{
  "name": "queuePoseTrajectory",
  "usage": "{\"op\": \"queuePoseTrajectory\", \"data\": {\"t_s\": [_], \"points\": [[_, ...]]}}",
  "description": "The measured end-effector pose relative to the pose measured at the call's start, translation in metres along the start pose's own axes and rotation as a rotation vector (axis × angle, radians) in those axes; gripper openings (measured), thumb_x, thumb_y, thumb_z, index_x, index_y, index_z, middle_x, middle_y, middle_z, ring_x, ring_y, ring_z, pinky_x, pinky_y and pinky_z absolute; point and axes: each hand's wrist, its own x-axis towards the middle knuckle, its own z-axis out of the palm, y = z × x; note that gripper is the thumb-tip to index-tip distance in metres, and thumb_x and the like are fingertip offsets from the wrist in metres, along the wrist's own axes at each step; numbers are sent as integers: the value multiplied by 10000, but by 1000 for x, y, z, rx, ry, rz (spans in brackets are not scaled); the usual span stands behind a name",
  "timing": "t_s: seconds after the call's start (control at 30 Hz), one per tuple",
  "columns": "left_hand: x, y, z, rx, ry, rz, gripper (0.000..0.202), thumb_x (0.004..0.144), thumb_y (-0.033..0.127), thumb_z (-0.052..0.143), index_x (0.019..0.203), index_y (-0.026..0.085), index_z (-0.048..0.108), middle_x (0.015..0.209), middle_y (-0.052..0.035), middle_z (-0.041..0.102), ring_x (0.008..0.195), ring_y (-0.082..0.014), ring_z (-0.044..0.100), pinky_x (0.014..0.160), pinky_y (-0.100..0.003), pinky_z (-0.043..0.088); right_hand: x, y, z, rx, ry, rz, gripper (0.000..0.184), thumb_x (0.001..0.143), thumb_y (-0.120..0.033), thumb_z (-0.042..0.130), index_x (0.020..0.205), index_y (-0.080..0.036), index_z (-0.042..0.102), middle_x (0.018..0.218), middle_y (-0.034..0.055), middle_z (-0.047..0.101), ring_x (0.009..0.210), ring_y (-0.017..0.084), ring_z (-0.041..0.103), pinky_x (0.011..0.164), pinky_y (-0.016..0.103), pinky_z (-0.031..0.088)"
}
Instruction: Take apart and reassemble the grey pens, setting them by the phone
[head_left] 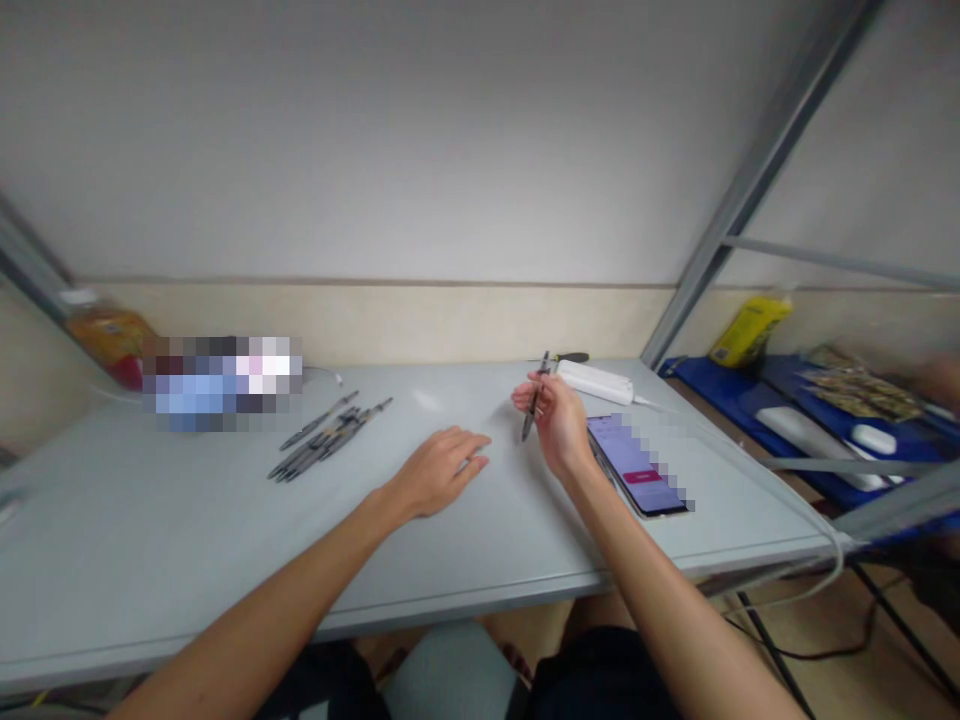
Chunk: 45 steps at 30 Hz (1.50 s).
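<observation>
My right hand (553, 418) is raised a little above the grey table (150, 540) and pinches a dark pen (534, 402), which stands nearly upright between its fingers. My left hand (439, 470) lies palm down on the table to the left of it, fingers stretched out and holding nothing. A bundle of several similar dark pens (326, 434) lies on the table further left, beyond my left hand.
A phone (637, 466) with a lit screen lies just right of my right hand. Behind it are a white power strip (596, 380) and a screwdriver (568, 357). A metal frame post (742, 190) rises at the right; past it stands a blue table with a yellow bag (750, 328).
</observation>
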Motion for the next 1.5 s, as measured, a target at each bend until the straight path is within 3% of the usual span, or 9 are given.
{"op": "queuePoseTrajectory", "data": {"t_s": [0.07,0.2,0.37,0.57,0.7,1.03,1.17,1.33,1.5], "points": [[1,-6,-2,-34,44,-75,356,932,341,277,1062,168,560,1009,-71,637,942,-190,544,860,-348,418,8,-13,3,126,-38,140,184,724,-386,532,746,-203,528,511,-56,499,453,104,483,509,236,419],[1,-23,-8,-43,108,-194,367,929,357,265,894,178,584,827,-52,623,828,-186,542,798,-338,410,17,-34,8,196,-161,358,396,765,-551,423,569,-209,386,384,-93,261,307,68,230,336,197,218],[-1,-36,-13,16,130,-277,371,919,373,265,774,186,551,704,-37,574,741,-190,526,719,-324,392,16,-41,16,180,-130,435,404,802,-466,320,493,-223,225,348,-95,128,313,64,65,319,200,56],[0,-36,-12,43,104,-298,371,918,373,266,759,190,547,693,-35,581,736,-188,533,716,-318,384,13,-46,21,154,-151,433,450,800,-546,308,506,-222,202,363,-98,120,342,62,50,327,197,55],[1,-36,-12,46,101,-304,367,912,371,280,756,189,558,674,-33,578,722,-189,530,700,-316,383,13,-49,19,135,-141,421,399,808,-461,280,502,-223,184,361,-95,94,344,68,39,329,201,53],[0,-39,-10,45,86,-282,360,914,372,288,753,188,553,694,-32,599,735,-189,534,713,-313,383,11,-50,20,173,-131,410,410,801,-462,289,481,-227,185,359,-96,86,325,63,43,321,203,44],[0,-38,-12,38,85,-281,352,912,365,292,762,189,558,685,-29,592,734,-190,525,704,-313,380,11,-50,20,163,-144,401,461,801,-554,277,486,-228,191,363,-98,102,327,58,56,320,200,60],[0,-37,-11,37,78,-289,353,906,375,299,764,190,565,690,-32,599,734,-192,527,712,-318,384,10,-50,19,123,-135,393,441,814,-501,280,483,-224,188,360,-96,90,326,61,52,323,201,51],[0,-38,-10,33,77,-294,338,898,363,316,782,190,582,711,-37,615,753,-195,532,728,-326,388,10,-48,18,89,-128,393,477,798,-575,303,490,-224,201,373,-102,108,331,54,53,319,197,51]]}}
